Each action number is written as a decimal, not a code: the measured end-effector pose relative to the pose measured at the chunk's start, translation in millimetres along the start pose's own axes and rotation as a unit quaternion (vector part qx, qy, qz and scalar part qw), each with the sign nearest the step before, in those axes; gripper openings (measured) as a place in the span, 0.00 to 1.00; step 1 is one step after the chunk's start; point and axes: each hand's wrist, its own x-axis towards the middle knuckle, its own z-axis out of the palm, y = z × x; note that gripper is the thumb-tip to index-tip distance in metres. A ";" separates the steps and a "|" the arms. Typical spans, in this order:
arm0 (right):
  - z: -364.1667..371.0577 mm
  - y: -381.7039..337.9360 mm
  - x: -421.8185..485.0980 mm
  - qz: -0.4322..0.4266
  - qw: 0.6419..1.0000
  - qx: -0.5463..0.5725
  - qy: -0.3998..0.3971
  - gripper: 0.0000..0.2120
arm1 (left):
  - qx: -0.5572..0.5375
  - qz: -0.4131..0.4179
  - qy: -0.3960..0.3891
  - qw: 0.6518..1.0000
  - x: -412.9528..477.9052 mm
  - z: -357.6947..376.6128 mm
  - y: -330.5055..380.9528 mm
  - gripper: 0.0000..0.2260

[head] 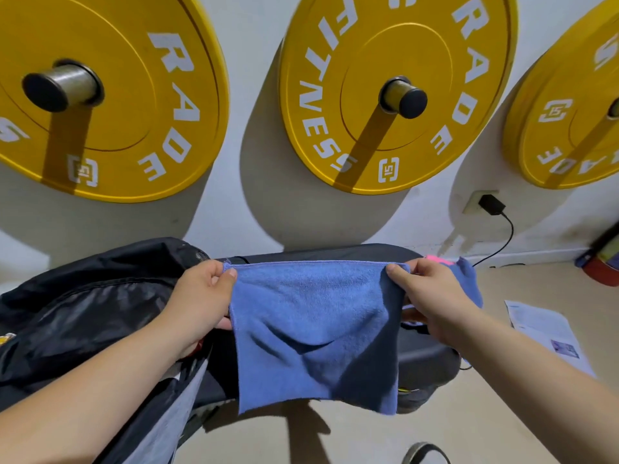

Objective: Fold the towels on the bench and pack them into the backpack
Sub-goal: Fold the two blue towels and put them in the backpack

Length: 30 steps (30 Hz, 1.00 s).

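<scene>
Over the bench [368,253], both hands are holding a blue towel [315,329] up by its top edge. It is hanging spread out between them, with its lower edge dangling in front of the bench's near side. The left hand [201,296] is pinching the top left corner, thumb pressing on the front of the cloth and the other fingers curling in close behind it. The right hand [432,299] is doing the same at the top right corner, thumb on the front and fingers tucked behind, closed tight on the fabric. The top edge is pulling fairly straight, while the cloth below is sagging into soft creases toward the right. The black backpack [83,296] is lying on the left, just beside the left wrist, its dark fabric slumping toward the camera. Past the right hand, a second towel [469,283], also blue, is showing at the bench's far end with a pink patch [438,261] beside it; how it is lying I cannot tell. Yellow plates [100,95] are hanging on pegs on the white wall [241,28], a black charger [491,204] is sitting in a socket, and a paper [549,329] is lying on the floor [335,440] at right.
</scene>
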 end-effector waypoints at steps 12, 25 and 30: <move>62.0 -21.7 -48.6 -0.032 0.984 0.044 -0.172 0.12 | 0.001 0.082 -0.073 0.994 -47.6 56.3 30.5 0.08; 66.0 -29.2 -56.1 -0.014 0.982 0.044 -0.183 0.10 | 0.076 0.166 -0.091 0.979 -47.4 60.5 25.3 0.11; 64.4 -33.6 -59.4 -0.015 0.976 0.072 -0.203 0.10 | 0.111 0.200 -0.073 0.971 -50.0 58.6 24.9 0.09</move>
